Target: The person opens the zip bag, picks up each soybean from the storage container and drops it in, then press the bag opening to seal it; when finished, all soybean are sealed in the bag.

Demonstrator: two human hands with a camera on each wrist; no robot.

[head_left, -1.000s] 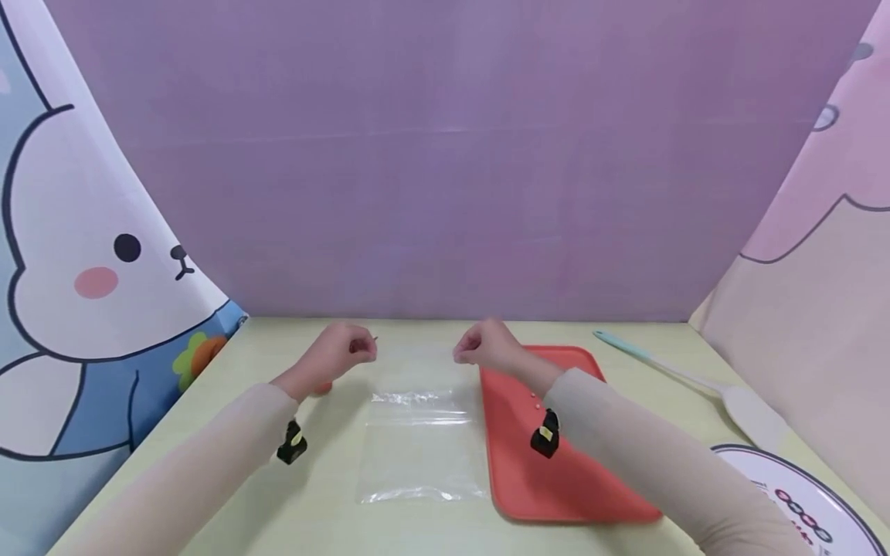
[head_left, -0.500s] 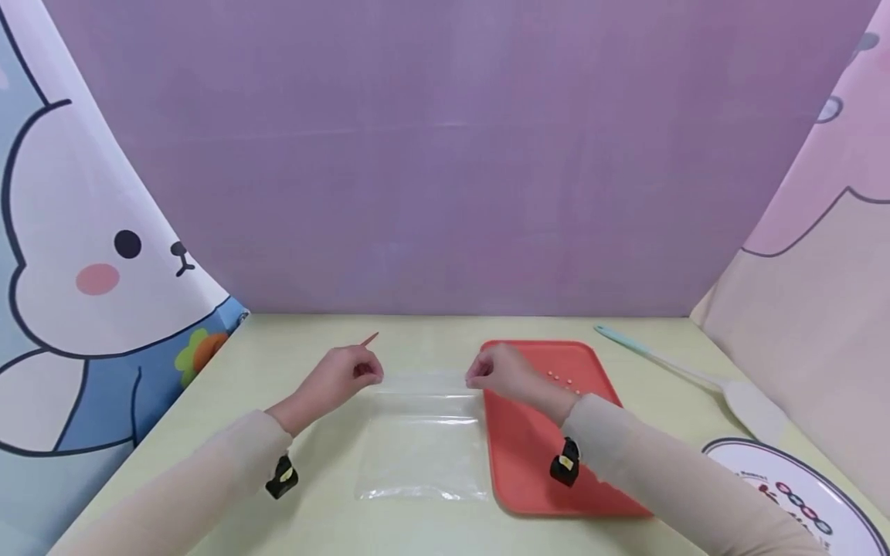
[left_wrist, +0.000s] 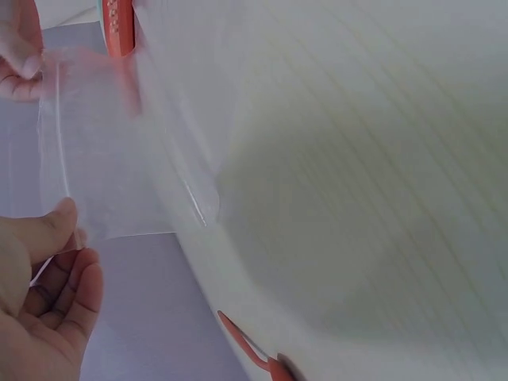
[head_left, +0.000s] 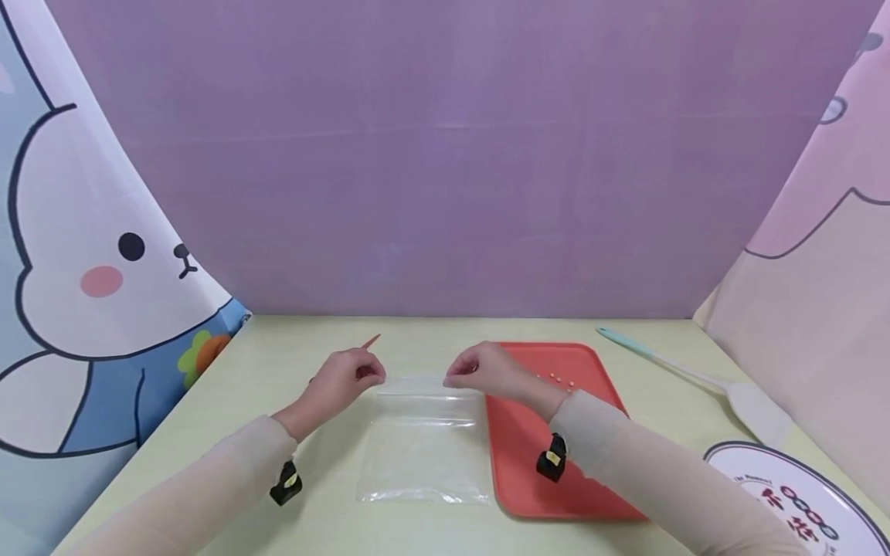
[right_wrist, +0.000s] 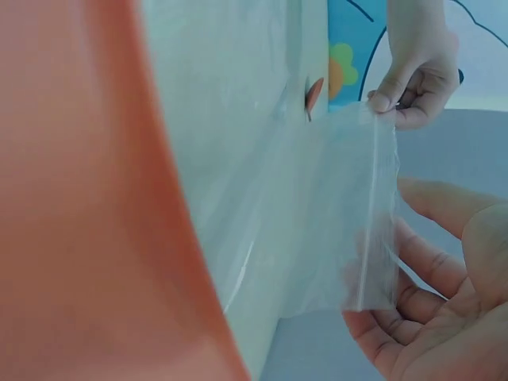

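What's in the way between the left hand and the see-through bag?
Nothing visible. The left hand pinches the see-through bag right at its upper corner; the red tray is over on the bag's other side.

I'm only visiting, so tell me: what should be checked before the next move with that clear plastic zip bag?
1. Left hand pinches the top edge of the clear plastic zip bag: ok.
2. Right hand has a firm pinch on it: cannot tell; the thumb's contact is unclear.
3. Bag's mouth is open: cannot tell; the see-through layers are hard to separate.
4. Small pale pellets sit on the rectangular red tray: ok.
5. White spatula with the mint-green handle is clear of both hands: ok.
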